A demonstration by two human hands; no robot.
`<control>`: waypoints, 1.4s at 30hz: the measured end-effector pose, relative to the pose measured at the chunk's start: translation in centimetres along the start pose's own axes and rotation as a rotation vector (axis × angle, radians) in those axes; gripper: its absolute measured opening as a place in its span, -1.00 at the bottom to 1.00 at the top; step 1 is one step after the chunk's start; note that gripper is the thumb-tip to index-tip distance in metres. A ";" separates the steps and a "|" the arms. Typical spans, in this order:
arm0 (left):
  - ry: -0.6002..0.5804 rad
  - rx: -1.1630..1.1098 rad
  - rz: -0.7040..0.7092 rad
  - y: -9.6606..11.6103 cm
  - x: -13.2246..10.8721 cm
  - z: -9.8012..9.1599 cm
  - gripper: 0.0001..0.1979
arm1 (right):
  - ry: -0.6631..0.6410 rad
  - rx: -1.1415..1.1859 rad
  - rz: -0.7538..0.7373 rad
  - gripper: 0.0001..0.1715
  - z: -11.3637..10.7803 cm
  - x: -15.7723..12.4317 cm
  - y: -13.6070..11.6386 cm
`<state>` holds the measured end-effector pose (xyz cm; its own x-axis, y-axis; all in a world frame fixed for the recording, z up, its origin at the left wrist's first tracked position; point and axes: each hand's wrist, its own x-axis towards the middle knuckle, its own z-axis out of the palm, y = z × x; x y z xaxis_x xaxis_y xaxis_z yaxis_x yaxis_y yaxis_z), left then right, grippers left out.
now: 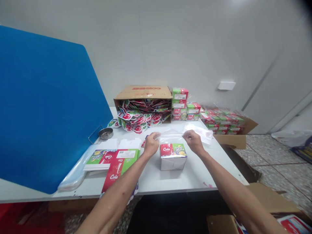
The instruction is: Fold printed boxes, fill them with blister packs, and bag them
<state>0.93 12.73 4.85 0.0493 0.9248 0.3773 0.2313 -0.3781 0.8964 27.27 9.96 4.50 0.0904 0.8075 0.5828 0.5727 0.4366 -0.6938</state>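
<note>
A small red and green printed box (173, 157) stands on the white table in front of me, inside or partly under a clear plastic bag (170, 136); I cannot tell how far the film covers it. My left hand (152, 143) pinches the bag's edge at its left end, just behind the box. At the other end my right hand (193, 140) grips the same edge between thumb and fingers. The film is stretched between both hands above the box's far side.
Flat printed cartons (117, 162) lie at the left near a stack of clear bags (73, 178). Behind, a cardboard box (143, 92) spills printed cutouts. Finished-looking boxes (179, 104) are stacked beside it. A blue board (48, 107), a metal dish (106, 133) and more plastic bags (202, 133) are around.
</note>
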 end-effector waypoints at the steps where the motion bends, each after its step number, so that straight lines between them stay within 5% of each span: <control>1: -0.003 0.011 -0.001 -0.3 -0.3 -0.1 -0.54 | 0.009 0.013 0.030 -0.84 0.1 -0.5 0.3; 8: -0.040 0.077 0.049 -1.4 -3.3 -0.6 -0.63 | 0.032 0.079 0.148 -0.72 0.0 -4.5 0.5; 13: -0.002 0.103 0.136 -0.7 -5.2 -1.1 -0.72 | 0.010 0.059 -0.072 -0.84 -1.9 -6.5 -1.0; 16: 0.041 0.135 0.272 -0.5 -6.6 -1.2 -0.76 | 0.021 -0.002 -0.180 -0.76 -2.8 -8.2 -1.1; 28: 0.169 0.331 0.502 -2.9 -11.1 -1.6 -0.68 | -0.004 -0.019 -0.173 -0.63 -3.1 -12.4 -0.1; 36: 0.188 0.390 0.441 -3.9 -12.8 -1.9 -0.61 | -0.109 -0.107 -0.210 -0.70 -3.7 -12.0 0.3; 42: 0.186 0.230 0.335 -1.2 -13.4 -1.8 -0.69 | -0.037 0.061 -0.073 -0.80 -4.2 -12.0 -1.5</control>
<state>-1.75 0.67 -0.84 -0.0126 0.7212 0.6926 0.4439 -0.6166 0.6502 28.72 -2.04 0.32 0.0201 0.7863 0.6175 0.5257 0.5170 -0.6755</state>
